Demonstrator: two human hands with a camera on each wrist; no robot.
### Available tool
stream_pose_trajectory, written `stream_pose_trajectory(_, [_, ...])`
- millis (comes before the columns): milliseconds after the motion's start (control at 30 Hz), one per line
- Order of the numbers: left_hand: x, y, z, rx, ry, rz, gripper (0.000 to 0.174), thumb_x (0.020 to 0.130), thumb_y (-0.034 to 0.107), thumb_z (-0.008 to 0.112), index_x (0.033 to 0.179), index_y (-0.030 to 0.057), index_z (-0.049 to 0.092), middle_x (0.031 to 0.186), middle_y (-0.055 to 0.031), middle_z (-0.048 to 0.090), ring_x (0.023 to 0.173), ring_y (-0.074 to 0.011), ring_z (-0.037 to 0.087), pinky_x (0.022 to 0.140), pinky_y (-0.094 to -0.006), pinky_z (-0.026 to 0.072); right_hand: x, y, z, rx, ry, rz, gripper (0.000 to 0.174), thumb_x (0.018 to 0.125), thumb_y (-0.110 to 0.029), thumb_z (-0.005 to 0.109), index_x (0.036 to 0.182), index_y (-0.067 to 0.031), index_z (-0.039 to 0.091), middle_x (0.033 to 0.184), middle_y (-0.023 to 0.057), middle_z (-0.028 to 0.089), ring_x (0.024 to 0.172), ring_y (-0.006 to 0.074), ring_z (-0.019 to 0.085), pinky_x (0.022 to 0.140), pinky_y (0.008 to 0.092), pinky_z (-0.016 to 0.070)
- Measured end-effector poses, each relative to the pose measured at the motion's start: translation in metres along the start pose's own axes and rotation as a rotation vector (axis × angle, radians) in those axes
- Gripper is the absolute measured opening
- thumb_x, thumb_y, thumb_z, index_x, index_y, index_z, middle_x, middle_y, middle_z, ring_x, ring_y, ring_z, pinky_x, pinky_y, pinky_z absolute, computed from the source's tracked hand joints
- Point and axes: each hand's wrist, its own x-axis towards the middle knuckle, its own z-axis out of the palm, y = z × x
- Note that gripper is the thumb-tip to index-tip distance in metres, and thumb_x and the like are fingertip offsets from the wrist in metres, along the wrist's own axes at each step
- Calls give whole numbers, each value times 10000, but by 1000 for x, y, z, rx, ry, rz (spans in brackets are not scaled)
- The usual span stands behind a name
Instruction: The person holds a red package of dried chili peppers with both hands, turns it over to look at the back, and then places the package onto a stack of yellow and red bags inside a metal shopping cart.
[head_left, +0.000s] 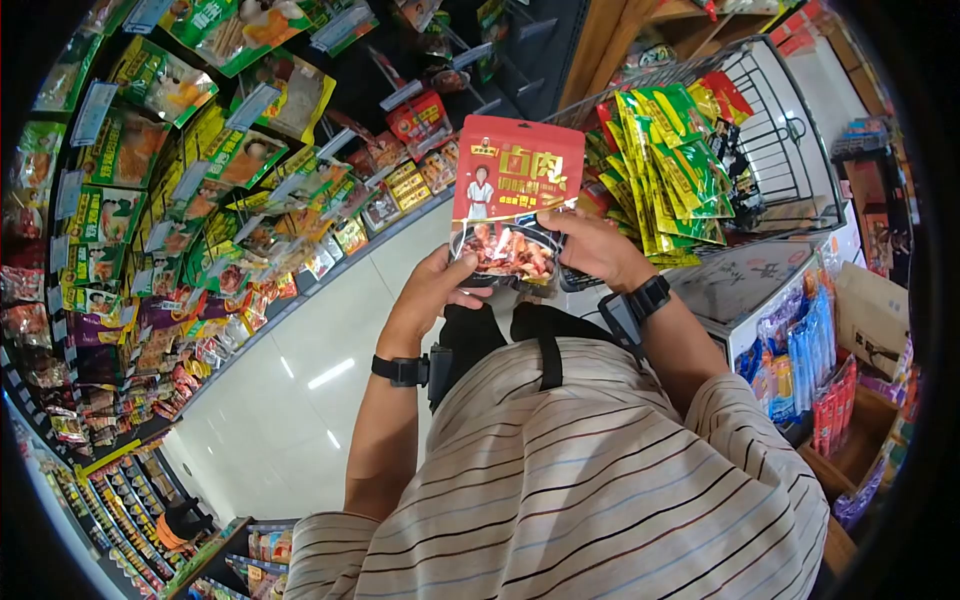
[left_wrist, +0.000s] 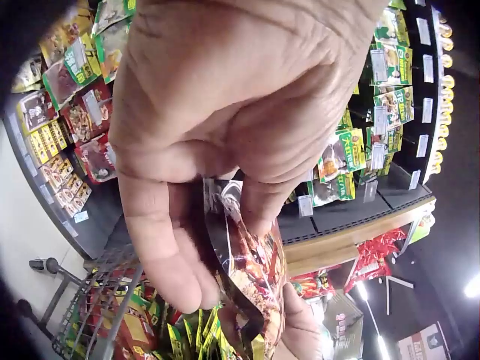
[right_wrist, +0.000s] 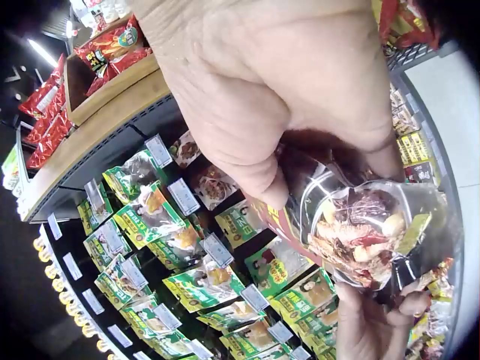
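Note:
A red pouch [head_left: 515,180] with a meat picture on its lower part is held upright before the body. The left hand [head_left: 436,287] pinches its lower left edge, thumb on the front; the right hand [head_left: 598,248] grips its right side, thumb also in front. In the left wrist view the left hand [left_wrist: 232,97] has its thumb and fingers round the pouch [left_wrist: 255,277]. The right wrist view shows the right hand [right_wrist: 277,90] on the pouch [right_wrist: 360,232], with the left hand [right_wrist: 367,322] at its far edge.
A wire shopping cart [head_left: 790,130] stands at the upper right, holding many green and yellow packets [head_left: 665,160]. Hanging packets [head_left: 110,215] fill the shelf rack on the left. A white cabinet [head_left: 745,290] and blue packets [head_left: 800,345] are at the right, above a pale tiled floor [head_left: 330,340].

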Motion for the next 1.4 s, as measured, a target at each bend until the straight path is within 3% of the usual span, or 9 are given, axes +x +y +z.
stream_pose_trajectory(200, [-3,-10,-9,32,-27,5,472,986,303,605,1315,-20,504,1192,-142,647,886,-232,705,676,-275,585,0,4,-3,-10,-18,7,334,964,-136,629,1268,-20,556,1202,95,654,1075,194,650,959,369,530])
stream_pose_trajectory(333, [-6,-14,-11,-4,-12,25,448,979,271,620,1304,-19,516,1201,-144,649,848,-232,716,652,-260,598,-1,6,4,11,7,0,425,937,-126,664,1320,-58,493,1240,101,632,1085,219,657,913,400,552])
stream_pose_trajectory(467, [-9,-15,-13,10,-11,14,468,980,309,615,1300,-18,518,1181,-130,647,875,-213,697,684,-270,563,-4,4,14,-25,28,-1,303,967,-122,615,1244,-21,545,1196,98,645,1082,199,648,958,376,533])
stream_pose_trajectory(567, [-13,-11,-14,24,-20,10,466,981,308,612,1300,-19,518,1174,-127,650,880,-206,694,690,-268,560,-5,2,20,5,17,23,397,945,-95,643,1308,-43,490,1239,113,628,1114,227,642,950,410,537])
stream_pose_trajectory(700, [-13,-20,-15,-34,15,50,463,967,330,640,1300,22,545,1103,-106,691,834,-186,709,644,-237,553,4,5,13,0,12,72,387,948,-95,641,1305,-49,498,1253,111,621,1128,228,635,960,417,533])
stream_pose_trajectory(933, [-14,-37,-26,-85,9,49,485,966,324,645,1319,14,523,1143,-112,670,847,-183,702,649,-242,566,8,3,28,-117,0,111,384,955,-130,634,1311,-46,518,1259,103,621,1125,228,635,953,394,529])
stream_pose_trajectory(1067, [-11,-49,-35,-79,19,89,513,969,321,639,1352,12,493,1177,-104,649,846,-188,696,650,-250,571,19,29,-15,-357,-89,-50,350,970,-132,600,1300,-21,562,1267,105,622,1121,224,636,951,369,521])
stream_pose_trajectory(1200, [-14,-40,-36,-79,29,78,488,968,336,637,1336,38,520,1128,-104,678,836,-184,701,659,-255,567,18,5,33,-161,-13,144,364,972,-136,599,1314,-18,553,1237,110,642,1093,221,649,946,368,526])
stream_pose_trajectory(1400, [-27,-13,-31,-41,45,54,448,977,330,625,1299,31,538,1089,-97,691,816,-181,705,655,-253,560,15,-2,47,-125,-19,86,355,960,-127,619,1295,-30,549,1226,106,650,1094,215,650,928,405,545])
